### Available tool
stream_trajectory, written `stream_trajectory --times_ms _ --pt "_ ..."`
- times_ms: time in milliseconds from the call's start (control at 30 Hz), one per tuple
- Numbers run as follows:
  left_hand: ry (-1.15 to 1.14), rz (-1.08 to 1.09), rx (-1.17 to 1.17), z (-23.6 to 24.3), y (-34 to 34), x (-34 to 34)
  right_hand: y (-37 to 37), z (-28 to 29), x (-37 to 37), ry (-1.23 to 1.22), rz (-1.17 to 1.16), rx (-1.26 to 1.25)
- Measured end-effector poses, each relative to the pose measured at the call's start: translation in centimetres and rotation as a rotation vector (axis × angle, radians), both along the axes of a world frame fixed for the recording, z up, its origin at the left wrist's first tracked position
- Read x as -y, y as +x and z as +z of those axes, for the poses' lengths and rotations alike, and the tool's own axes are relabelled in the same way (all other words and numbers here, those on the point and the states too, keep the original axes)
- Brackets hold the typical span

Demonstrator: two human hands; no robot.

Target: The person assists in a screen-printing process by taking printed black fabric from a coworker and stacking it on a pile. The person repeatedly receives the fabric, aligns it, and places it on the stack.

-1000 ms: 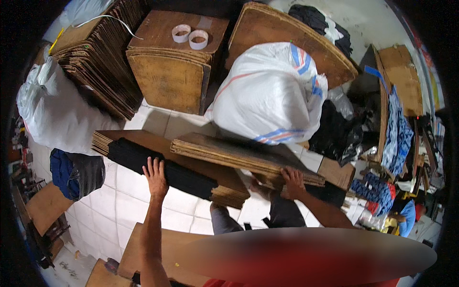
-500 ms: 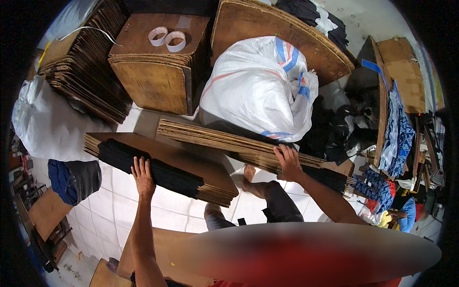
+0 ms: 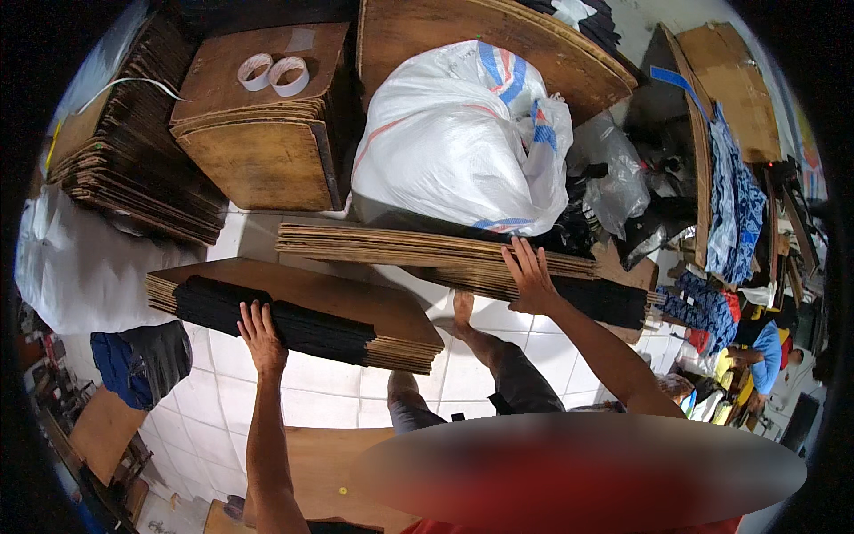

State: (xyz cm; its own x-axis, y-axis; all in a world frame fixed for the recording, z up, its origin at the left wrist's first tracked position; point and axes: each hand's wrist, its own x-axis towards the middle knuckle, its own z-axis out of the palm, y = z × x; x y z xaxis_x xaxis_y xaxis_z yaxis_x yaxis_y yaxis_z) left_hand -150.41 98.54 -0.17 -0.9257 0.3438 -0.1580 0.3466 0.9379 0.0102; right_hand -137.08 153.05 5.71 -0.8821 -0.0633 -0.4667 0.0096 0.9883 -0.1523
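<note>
Two stacks of thin brown boards, each with black fabric wrapped around or laid over part of its edge, stand above the tiled floor. My left hand (image 3: 261, 336) lies with its fingers stretched out on the black fabric (image 3: 311, 331) of the nearer stack (image 3: 347, 296). My right hand (image 3: 532, 280) rests on the edge of the farther stack (image 3: 382, 245), fingers extended, just left of that stack's black fabric (image 3: 600, 300). Neither hand wraps around its stack. What supports the stacks from below is hidden.
A big white sack (image 3: 445, 142) stands behind the farther stack. Two tape rolls (image 3: 289, 77) sit on a block of stacked boards (image 3: 253, 165). More boards (image 3: 133, 169) lean at left, above a white bag (image 3: 80, 276). A person in blue (image 3: 765, 360) is at far right.
The view has turned slightly, so the sack and background boards sit higher and farther left. Both hands remain on their stacks, and the farther stack looks more level.
</note>
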Motion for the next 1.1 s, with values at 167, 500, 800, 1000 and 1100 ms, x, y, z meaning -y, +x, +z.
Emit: stream_trajectory --times_ms 167,500,800,1000,1100 --pt "0.013 -0.018 -0.001 -0.1 0.2 0.4 2.7 -0.2 2.4 -0.061 -0.115 -0.152" --pt "-0.016 -0.008 0.026 0.0 0.3 0.3 11.5 0.0 6.9 -0.035 -0.376 0.063" --pt "0.01 0.011 0.044 0.5 0.3 0.1 10.0 -0.9 5.5 -0.079 -0.319 -0.062" --pt "-0.051 0.041 0.072 0.5 0.3 0.4 5.9 -2.6 16.3 -0.444 -0.002 -0.101" --pt "0.002 0.055 0.061 0.2 0.3 0.8 3.5 -3.3 24.2 -0.499 0.084 -0.047"
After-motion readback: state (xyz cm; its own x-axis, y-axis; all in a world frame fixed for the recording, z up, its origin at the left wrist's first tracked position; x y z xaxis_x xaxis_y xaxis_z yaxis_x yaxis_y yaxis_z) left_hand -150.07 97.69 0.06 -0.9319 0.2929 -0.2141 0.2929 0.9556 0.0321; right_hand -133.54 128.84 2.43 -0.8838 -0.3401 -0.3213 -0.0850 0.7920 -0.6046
